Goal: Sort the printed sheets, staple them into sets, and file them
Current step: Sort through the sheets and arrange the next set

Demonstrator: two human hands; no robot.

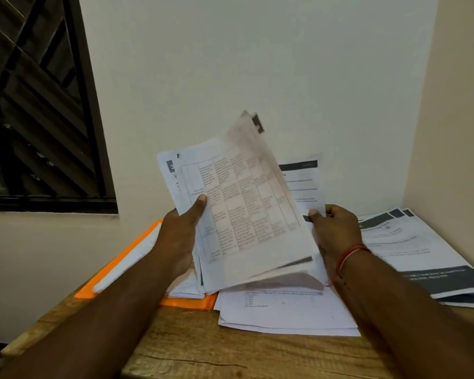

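1. Two bare hands hold a sheaf of printed sheets (244, 214) up in the middle of the frame, above the wooden table (203, 348).
2. The left hand (180, 239) grips the sheaf's left edge. Its thumb is laid across the front page and its fingers are hidden behind the paper.
3. The right hand (337, 231) pinches the sheaf's right side with the thumb on top. Which leaf it holds cannot be told, because the pages there are fanned apart and blurred.
4. The front page carries a printed grid of small text. One leaf stands tilted above it, and its top corner is the highest paper in the frame.
5. A red thread (350, 255) circles the right wrist.
6. An orange folder (115, 272) lies on the table left of centre, with white paper on it, partly under the left forearm.
7. A loose pile of white pages (285, 318) lies flat at lower centre, beneath the raised sheaf and just beside the folder's right end.
8. A further stack with dark bands (421, 258) lies at the right edge of the frame, also on the table.
9. A window with a dark slanted grille (39, 105) fills the upper left.
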